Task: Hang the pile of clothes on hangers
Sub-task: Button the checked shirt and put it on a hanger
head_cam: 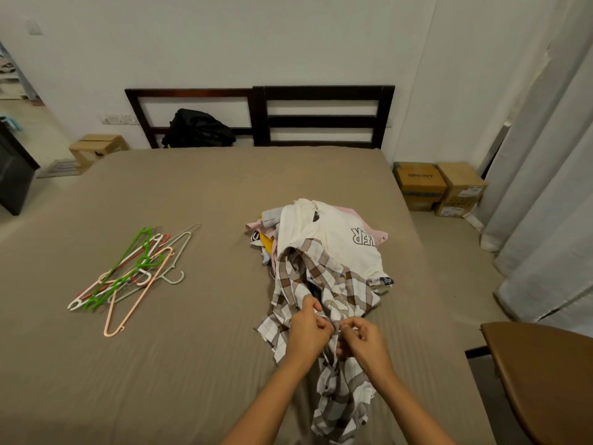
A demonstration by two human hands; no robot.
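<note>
Head view: my left hand [309, 332] and right hand [365, 343] both pinch one plaid shirt [321, 277]; one clothes pile [333, 232] lies just beyond them, one hanger heap [145, 261] well left.

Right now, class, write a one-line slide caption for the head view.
Left hand and right hand grip a plaid shirt draped off the clothes pile on the bed; hangers lie apart, untouched.

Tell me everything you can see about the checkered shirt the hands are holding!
The checkered shirt is white with brown and grey checks and looks like thin woven cloth. It lies crumpled and stretched out on the tan bed. Its far end is draped over the cream top on the clothes pile, and its near end trails toward the person. The left hand and right hand pinch its fabric close together, near the middle.
</note>
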